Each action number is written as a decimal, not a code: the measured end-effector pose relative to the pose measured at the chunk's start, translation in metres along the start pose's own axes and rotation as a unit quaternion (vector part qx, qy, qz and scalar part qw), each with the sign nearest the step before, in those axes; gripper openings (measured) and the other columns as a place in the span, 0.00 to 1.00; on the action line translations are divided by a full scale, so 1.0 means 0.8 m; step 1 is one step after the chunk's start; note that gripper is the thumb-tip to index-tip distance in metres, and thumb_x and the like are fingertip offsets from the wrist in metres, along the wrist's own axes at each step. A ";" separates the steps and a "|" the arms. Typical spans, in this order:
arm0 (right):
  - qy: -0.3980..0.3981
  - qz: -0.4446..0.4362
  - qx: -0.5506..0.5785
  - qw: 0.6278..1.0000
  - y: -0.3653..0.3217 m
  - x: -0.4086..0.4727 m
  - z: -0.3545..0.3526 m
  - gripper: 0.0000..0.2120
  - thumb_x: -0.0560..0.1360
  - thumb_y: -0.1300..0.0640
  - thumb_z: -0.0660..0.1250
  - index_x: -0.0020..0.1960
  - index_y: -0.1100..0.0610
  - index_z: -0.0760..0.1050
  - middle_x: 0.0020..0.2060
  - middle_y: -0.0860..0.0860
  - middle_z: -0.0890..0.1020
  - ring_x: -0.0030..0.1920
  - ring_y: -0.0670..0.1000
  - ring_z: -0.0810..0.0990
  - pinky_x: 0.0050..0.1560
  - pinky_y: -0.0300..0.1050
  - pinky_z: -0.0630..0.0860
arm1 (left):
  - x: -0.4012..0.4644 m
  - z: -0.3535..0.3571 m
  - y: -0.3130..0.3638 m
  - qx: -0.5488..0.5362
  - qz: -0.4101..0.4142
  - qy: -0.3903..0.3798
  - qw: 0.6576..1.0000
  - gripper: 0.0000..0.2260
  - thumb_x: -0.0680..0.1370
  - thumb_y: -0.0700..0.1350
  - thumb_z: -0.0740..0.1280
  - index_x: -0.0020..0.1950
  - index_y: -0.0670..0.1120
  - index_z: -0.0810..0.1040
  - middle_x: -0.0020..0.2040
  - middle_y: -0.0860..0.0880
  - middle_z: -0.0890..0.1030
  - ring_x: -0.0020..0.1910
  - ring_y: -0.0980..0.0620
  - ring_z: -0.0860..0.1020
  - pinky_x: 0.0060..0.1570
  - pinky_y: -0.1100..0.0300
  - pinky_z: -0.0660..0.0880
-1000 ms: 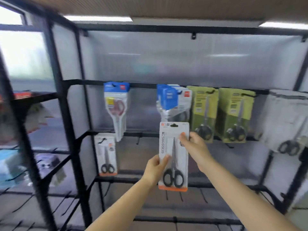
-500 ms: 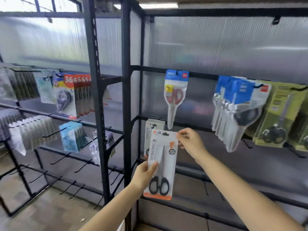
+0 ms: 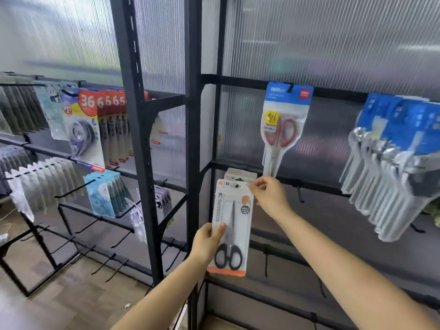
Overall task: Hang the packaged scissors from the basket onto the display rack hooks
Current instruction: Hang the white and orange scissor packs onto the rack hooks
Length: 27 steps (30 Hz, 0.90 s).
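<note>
a white card-backed blister pack of black-handled scissors with an orange bottom strip point(image 3: 229, 228) is held upright in front of the black metal display rack point(image 3: 192, 139), just below the rack's middle crossbar and overlapping a similar white pack point(image 3: 240, 175) already hanging behind it. the left hand point(image 3: 206, 242) grasps the pack's lower left edge, thumb across the front; the right hand point(image 3: 269, 195) pinches the pack's top right corner between thumb and fingertips. on the upper bar hang a blue-topped clear pack of red-handled scissors point(image 3: 282, 126) and, to the right, a thick row of blue-carded clear packs point(image 3: 395, 158). bare black wire hooks point(image 3: 300, 194) project from the lower bars. ribbed translucent plastic panels point(image 3: 333, 39) back the rack. the adjoining bay at left carries red-and-yellow tape packs marked "36" point(image 3: 88, 129), pale blue packs point(image 3: 104, 196) and grey sleeves point(image 3: 35, 182). wood-grain flooring point(image 3: 78, 301) lies below.
</note>
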State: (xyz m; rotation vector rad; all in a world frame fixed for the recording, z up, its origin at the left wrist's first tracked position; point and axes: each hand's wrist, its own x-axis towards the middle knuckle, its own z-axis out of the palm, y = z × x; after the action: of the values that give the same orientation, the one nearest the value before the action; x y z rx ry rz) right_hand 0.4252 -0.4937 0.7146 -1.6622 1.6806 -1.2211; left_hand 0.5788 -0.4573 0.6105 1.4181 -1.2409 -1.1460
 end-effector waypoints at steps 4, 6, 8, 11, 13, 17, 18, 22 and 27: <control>0.021 -0.012 -0.038 0.999 0.013 0.016 0.018 0.07 0.76 0.57 0.67 0.40 0.58 0.74 0.35 0.53 0.79 0.39 0.55 0.79 0.42 0.52 0.78 | 0.025 0.001 -0.011 -0.010 -0.026 0.009 1.000 0.11 0.79 0.50 0.64 0.41 0.45 0.72 0.36 0.50 0.74 0.35 0.55 0.72 0.34 0.64 0.69; 0.039 -0.023 -0.063 0.997 0.021 0.018 0.024 0.08 0.76 0.56 0.67 0.39 0.53 0.73 0.34 0.48 0.78 0.37 0.49 0.77 0.39 0.45 0.76 | 0.034 0.002 -0.015 -0.007 -0.029 0.009 1.000 0.10 0.78 0.50 0.65 0.41 0.46 0.72 0.37 0.50 0.75 0.36 0.55 0.73 0.35 0.64 0.70; 0.056 -0.031 -0.075 0.995 0.028 0.019 0.026 0.07 0.76 0.55 0.67 0.39 0.53 0.74 0.33 0.46 0.77 0.35 0.44 0.76 0.36 0.39 0.74 | 0.042 0.006 -0.016 -0.008 -0.029 0.016 0.999 0.09 0.78 0.49 0.65 0.42 0.46 0.72 0.39 0.50 0.76 0.37 0.55 0.74 0.36 0.64 0.70; 0.069 -0.031 -0.084 0.994 0.037 0.022 0.027 0.06 0.76 0.55 0.66 0.41 0.55 0.74 0.34 0.46 0.78 0.35 0.44 0.77 0.36 0.39 0.75 | 0.053 0.014 -0.020 -0.018 -0.030 0.037 0.999 0.08 0.78 0.48 0.65 0.45 0.45 0.73 0.39 0.51 0.76 0.37 0.57 0.74 0.35 0.67 0.69; 0.066 -0.040 -0.090 0.993 0.039 0.021 0.027 0.06 0.77 0.55 0.65 0.42 0.55 0.74 0.35 0.47 0.79 0.36 0.45 0.77 0.36 0.41 0.76 | 0.062 0.020 -0.024 -0.011 -0.031 0.049 0.998 0.08 0.78 0.49 0.66 0.45 0.45 0.74 0.39 0.51 0.78 0.38 0.55 0.76 0.35 0.66 0.71; 0.053 -0.068 -0.096 0.992 0.045 0.019 0.030 0.09 0.80 0.57 0.61 0.47 0.61 0.75 0.40 0.50 0.80 0.36 0.36 0.77 0.41 0.45 0.78 | 0.076 0.031 -0.027 -0.003 -0.014 0.068 0.998 0.09 0.78 0.48 0.66 0.43 0.44 0.76 0.37 0.51 0.79 0.37 0.54 0.77 0.32 0.70 0.71; 0.042 -0.074 -0.100 0.991 0.047 0.019 0.030 0.09 0.80 0.58 0.59 0.49 0.62 0.75 0.42 0.51 0.80 0.37 0.32 0.76 0.42 0.44 0.77 | 0.079 0.034 -0.027 0.002 -0.009 0.072 0.997 0.10 0.78 0.48 0.65 0.44 0.42 0.77 0.36 0.52 0.79 0.36 0.55 0.77 0.30 0.72 0.70; -0.001 -0.091 -0.163 0.982 0.051 0.018 0.032 0.13 0.81 0.59 0.57 0.64 0.58 0.70 0.55 0.50 0.76 0.51 0.41 0.76 0.50 0.40 0.74 | 0.092 0.043 -0.025 0.040 -0.018 0.075 0.996 0.11 0.79 0.48 0.64 0.54 0.42 0.78 0.42 0.53 0.80 0.39 0.59 0.76 0.32 0.77 0.68; -0.022 -0.075 -0.225 0.971 0.062 0.018 0.041 0.26 0.81 0.56 0.55 0.77 0.55 0.52 0.65 0.50 0.68 0.57 0.51 0.75 0.53 0.47 0.76 | 0.109 0.050 -0.021 0.073 -0.061 0.069 0.993 0.19 0.79 0.51 0.64 0.65 0.40 0.74 0.61 0.47 0.78 0.60 0.48 0.76 0.51 0.65 0.68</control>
State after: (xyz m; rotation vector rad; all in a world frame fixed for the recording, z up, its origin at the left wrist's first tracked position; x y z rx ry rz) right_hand 0.4238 -0.5224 0.6605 -2.0957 1.9367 -0.8979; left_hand 0.5479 -0.5447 0.5809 1.6732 -1.1723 -1.0348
